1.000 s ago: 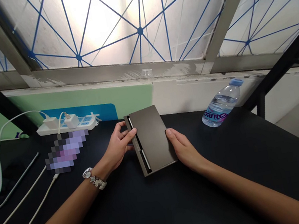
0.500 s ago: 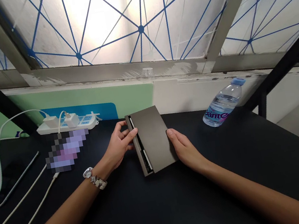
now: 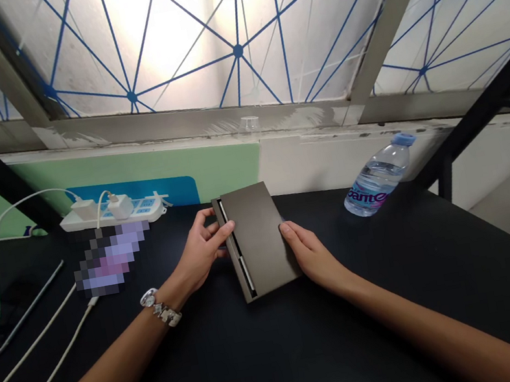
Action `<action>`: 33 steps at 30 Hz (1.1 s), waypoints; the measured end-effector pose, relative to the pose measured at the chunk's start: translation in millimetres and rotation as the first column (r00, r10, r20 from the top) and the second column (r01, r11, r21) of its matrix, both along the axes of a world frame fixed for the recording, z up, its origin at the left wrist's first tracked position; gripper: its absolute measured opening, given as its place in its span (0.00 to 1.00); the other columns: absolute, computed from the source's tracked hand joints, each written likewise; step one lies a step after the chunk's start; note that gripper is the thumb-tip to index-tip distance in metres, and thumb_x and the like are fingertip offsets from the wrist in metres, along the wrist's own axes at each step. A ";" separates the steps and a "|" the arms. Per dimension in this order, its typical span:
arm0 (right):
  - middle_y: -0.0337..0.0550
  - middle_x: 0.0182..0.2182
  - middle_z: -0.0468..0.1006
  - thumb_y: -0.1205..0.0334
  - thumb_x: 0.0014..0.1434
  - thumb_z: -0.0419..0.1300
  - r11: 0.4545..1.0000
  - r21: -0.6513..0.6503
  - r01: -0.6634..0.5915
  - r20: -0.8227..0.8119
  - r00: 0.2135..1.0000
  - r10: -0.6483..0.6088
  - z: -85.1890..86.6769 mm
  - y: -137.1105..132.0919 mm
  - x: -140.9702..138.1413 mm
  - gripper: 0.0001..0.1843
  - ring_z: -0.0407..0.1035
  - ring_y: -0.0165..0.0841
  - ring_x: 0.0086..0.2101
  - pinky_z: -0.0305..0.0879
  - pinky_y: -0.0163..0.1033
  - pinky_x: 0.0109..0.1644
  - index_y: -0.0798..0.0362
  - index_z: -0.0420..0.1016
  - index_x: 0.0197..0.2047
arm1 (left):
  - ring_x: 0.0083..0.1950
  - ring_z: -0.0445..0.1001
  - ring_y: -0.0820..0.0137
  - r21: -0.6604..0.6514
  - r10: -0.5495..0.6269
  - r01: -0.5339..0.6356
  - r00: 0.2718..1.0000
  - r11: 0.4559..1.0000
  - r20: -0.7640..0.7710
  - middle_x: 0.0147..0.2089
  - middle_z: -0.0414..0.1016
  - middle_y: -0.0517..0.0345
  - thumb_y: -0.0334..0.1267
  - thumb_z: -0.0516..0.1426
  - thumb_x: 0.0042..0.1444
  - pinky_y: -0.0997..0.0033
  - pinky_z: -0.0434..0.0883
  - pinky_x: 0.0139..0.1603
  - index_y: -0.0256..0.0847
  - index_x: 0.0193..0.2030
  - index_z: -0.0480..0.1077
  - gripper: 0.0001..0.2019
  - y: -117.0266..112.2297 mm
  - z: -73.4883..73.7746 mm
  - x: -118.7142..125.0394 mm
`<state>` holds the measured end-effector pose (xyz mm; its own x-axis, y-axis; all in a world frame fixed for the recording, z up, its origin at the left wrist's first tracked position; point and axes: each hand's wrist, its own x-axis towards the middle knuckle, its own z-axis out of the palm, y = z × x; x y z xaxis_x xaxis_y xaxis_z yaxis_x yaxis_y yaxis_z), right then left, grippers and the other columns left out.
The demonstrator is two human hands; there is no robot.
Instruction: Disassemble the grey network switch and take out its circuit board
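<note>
A flat grey-brown box [image 3: 259,236] is held between both hands over the black table, tilted a little. Along its left side runs a narrow dark slot, where white edges of something inside show. My left hand [image 3: 205,242] is closed on the left edge, thumb on top beside the slot and fingers partly hidden underneath. My right hand [image 3: 312,250] grips the right edge with its thumb on the cover; its other fingers are mostly hidden behind the box. A watch [image 3: 149,298] and a bracelet [image 3: 167,314] are on the left wrist.
A water bottle [image 3: 378,179] stands to the right on the black table [image 3: 284,357]. At the back left lies a white power strip [image 3: 144,208] with plugged chargers. A blurred-out phone-like object [image 3: 114,262] and white cables [image 3: 41,350] lie at left. A clear cup [image 3: 250,124] sits on the sill.
The slot on the box has narrowed, as its right part has moved left toward the left strip, with my right hand shifting slightly left. My left hand keeps its grip.
</note>
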<state>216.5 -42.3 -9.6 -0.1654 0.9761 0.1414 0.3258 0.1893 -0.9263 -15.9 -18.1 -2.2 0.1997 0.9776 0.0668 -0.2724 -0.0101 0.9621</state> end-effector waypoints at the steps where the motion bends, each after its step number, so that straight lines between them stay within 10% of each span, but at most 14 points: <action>1: 0.40 0.35 0.73 0.41 0.72 0.47 1.000 0.006 -0.002 0.012 1.000 0.002 0.7 -0.2 0.3 0.23 0.66 0.37 0.39 0.62 0.41 0.46 0.50 0.69 0.38 | 0.39 0.80 0.68 0.001 -0.001 0.001 1.000 1.000 0.000 0.47 0.80 0.56 0.47 0.68 0.57 0.70 0.79 0.32 0.46 0.53 0.61 0.24 -0.1 0.1 0.0; 33: 0.44 0.39 0.83 0.40 0.65 0.60 0.970 -0.208 -0.122 -0.178 0.980 0.085 10.7 -3.1 -1.9 0.22 0.77 0.39 0.38 0.73 0.44 0.44 0.52 0.76 0.46 | 0.46 0.82 0.58 -0.039 0.026 -0.028 0.998 0.999 -0.053 0.52 0.80 0.46 0.45 0.70 0.54 0.66 0.80 0.35 0.44 0.59 0.68 0.28 -2.6 6.4 -0.5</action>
<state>214.7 -45.4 1.1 -0.2590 0.9651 -0.0379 0.1525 0.0021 -0.9883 -16.4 -20.7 4.2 0.1756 0.9843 0.0177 -0.2218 0.0220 0.9748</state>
